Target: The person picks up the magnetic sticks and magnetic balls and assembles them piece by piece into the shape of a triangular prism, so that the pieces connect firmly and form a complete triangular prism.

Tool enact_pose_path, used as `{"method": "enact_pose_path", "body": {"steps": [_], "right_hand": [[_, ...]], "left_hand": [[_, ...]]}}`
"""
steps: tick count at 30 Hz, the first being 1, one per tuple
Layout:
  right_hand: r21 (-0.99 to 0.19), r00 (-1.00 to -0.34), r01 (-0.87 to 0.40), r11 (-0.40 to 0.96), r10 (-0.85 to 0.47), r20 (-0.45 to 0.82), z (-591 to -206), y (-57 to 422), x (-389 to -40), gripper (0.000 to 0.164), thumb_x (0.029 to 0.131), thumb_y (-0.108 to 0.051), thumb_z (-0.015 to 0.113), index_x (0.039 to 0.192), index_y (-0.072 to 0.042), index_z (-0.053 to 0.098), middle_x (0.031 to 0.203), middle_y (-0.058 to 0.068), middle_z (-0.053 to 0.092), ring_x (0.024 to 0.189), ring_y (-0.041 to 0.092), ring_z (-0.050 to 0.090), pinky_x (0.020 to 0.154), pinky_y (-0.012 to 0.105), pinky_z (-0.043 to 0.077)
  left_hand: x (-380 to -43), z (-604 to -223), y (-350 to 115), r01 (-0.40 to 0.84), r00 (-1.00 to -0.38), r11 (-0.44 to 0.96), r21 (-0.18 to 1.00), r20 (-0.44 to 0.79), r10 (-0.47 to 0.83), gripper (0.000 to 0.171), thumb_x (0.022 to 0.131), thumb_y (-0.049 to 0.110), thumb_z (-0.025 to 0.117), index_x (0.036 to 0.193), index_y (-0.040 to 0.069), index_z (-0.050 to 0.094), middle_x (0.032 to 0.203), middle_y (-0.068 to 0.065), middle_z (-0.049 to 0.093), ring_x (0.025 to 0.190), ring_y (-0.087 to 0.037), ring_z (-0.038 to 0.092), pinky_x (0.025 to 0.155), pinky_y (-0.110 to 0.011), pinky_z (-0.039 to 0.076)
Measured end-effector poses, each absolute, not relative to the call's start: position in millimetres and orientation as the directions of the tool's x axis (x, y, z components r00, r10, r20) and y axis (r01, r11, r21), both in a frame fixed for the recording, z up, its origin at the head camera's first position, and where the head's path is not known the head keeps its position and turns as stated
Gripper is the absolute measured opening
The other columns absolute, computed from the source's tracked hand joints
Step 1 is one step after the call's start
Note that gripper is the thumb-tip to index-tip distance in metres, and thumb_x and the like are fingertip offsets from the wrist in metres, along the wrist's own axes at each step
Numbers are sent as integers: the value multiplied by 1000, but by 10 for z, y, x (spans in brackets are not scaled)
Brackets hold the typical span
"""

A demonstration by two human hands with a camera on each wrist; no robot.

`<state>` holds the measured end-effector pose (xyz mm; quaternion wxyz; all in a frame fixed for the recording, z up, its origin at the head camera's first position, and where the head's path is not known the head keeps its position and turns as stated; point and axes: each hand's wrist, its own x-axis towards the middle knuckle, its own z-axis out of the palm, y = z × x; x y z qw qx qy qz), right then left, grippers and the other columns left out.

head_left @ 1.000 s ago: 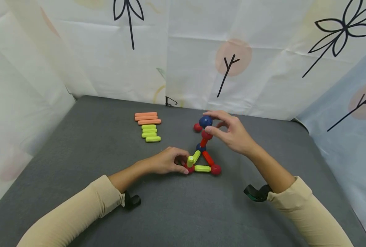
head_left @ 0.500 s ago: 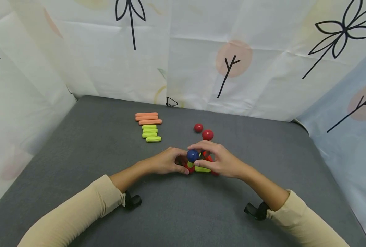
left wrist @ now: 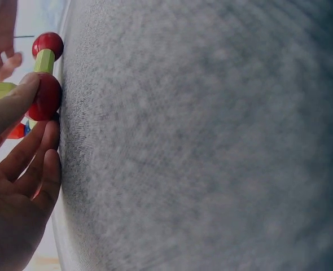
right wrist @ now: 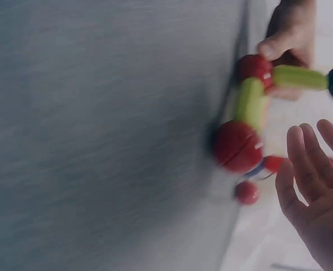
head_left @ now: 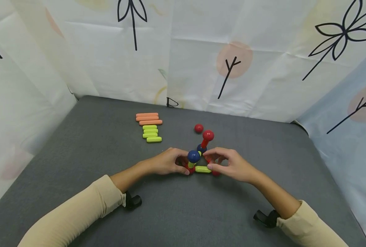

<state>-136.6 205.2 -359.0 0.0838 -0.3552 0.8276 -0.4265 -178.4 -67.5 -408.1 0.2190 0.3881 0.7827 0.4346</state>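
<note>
My left hand [head_left: 170, 162] pinches a red ball [left wrist: 47, 97] at the near-left corner of a triangle of balls and rods on the table. From that ball a yellow-green rod [right wrist: 299, 77] stands up, topped by a blue ball [head_left: 193, 156]. Another yellow-green rod [head_left: 203, 169] runs to a red ball [right wrist: 238, 147] at the right corner. At the back corner, a second blue ball [head_left: 201, 148] carries a red rod [head_left: 205, 143] with a red ball [head_left: 208, 135] on top. My right hand [head_left: 232, 164] holds nothing, fingers relaxed, just right of the triangle, partly hiding its right side.
A loose red ball [head_left: 198, 128] lies behind the structure. To the left, several yellow-green rods [head_left: 154, 139] lie in a row, with orange rods [head_left: 150, 122] behind them. A patterned white cloth [head_left: 195, 68] hangs behind the grey table [head_left: 170, 212].
My right hand brought the blue ball from the back down onto the upright yellow-green rod, let it go and drew away to the right. My left hand stays at the red corner ball.
</note>
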Motion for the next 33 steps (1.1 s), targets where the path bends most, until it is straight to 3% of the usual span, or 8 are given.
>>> {"method": "enact_pose_path", "body": {"steps": [7, 13, 18, 23, 27, 33], "right_hand": [[-708, -794, -507, 492, -585, 163, -3844, 2287, -1333, 35, 90, -10, 73, 123, -2, 65, 114, 10, 67, 95, 24, 62, 79, 40, 54], [-700, -813, -469, 538, -572, 104, -3948, 2369, -1292, 41, 89, -14, 75, 127, -3, 64, 107, 2, 67, 91, 16, 61, 77, 32, 54], [-711, -816, -454, 538, -571, 89, -3963, 2377, -1277, 43, 88, -14, 76, 128, -2, 64, 104, -1, 67, 90, 16, 61, 76, 30, 52], [-719, -816, -447, 532, -572, 84, -3972, 2379, -1297, 43, 88, -14, 76, 127, -1, 64, 102, 1, 67, 88, 17, 60, 74, 30, 52], [-734, -817, -430, 526, -573, 68, -3977, 2393, -1324, 41, 89, -13, 76, 126, -1, 64, 99, 2, 68, 86, 16, 60, 72, 28, 51], [-760, -814, -391, 519, -581, 22, -3952, 2392, -1350, 42, 89, -14, 75, 127, 0, 63, 98, 3, 68, 83, 17, 60, 68, 26, 50]], "left_hand": [[-1774, -4075, -665, 422, -606, 335, 842, -13, 795, 38, 87, 15, 78, 123, 9, 66, 107, 1, 70, 95, -8, 64, 89, -27, 52], [-1787, -4058, -672, 408, -597, 351, 843, -44, 801, 42, 86, 14, 80, 125, 11, 64, 109, 2, 69, 97, -9, 63, 90, -27, 51], [-1886, -3994, -800, 421, -611, 343, 840, -17, 791, 43, 86, 3, 76, 126, 9, 62, 112, -4, 67, 95, -13, 62, 85, -29, 53], [-2110, -3919, -1082, 433, -752, 326, 840, 138, 645, 40, 89, -5, 68, 128, -2, 60, 115, -18, 67, 99, -25, 64, 85, -40, 54], [-2318, -3921, -1354, 423, -864, 422, 802, 215, 456, 39, 91, -2, 67, 130, -2, 58, 119, -21, 66, 109, -31, 63, 90, -48, 52], [-2498, -3978, -1693, 352, -928, 572, 741, 194, 319, 37, 96, 1, 62, 133, -2, 58, 125, -22, 64, 116, -36, 61, 92, -51, 49]]}}
